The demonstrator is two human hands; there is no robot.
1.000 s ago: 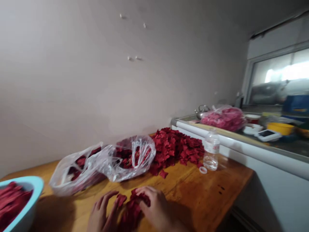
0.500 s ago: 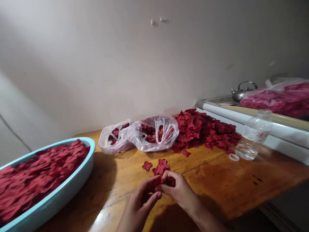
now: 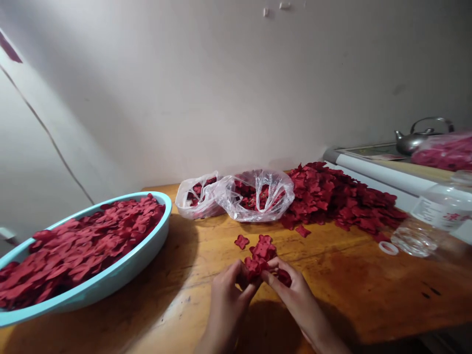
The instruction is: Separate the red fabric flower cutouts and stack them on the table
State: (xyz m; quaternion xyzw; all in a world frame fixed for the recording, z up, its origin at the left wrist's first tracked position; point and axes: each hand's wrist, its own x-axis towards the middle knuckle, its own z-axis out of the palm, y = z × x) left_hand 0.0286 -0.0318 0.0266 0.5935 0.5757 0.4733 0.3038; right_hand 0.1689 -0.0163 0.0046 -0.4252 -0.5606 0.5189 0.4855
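My left hand [image 3: 229, 290] and my right hand [image 3: 295, 295] meet at the near middle of the wooden table [image 3: 350, 280]. Both pinch small dark red flower-shaped fabric pieces [image 3: 254, 268] between fingers and thumbs. A small loose heap of the same pieces [image 3: 262, 248] lies just beyond my fingertips, with one single piece [image 3: 241, 241] to its left. A big pile of red pieces [image 3: 339, 196] covers the table's far right.
A light blue oval basin [image 3: 147, 255] full of red pieces sits at the left. Two clear plastic bags [image 3: 258, 196] with red pieces stand by the wall. A clear water bottle [image 3: 431, 221] and its ring [image 3: 388, 248] are at right, a kettle [image 3: 416, 137] on the white counter behind.
The view has swung left and down, bringing the blue basin into sight. My hands lifted from lying flat on the pieces to pinching some between the fingers.
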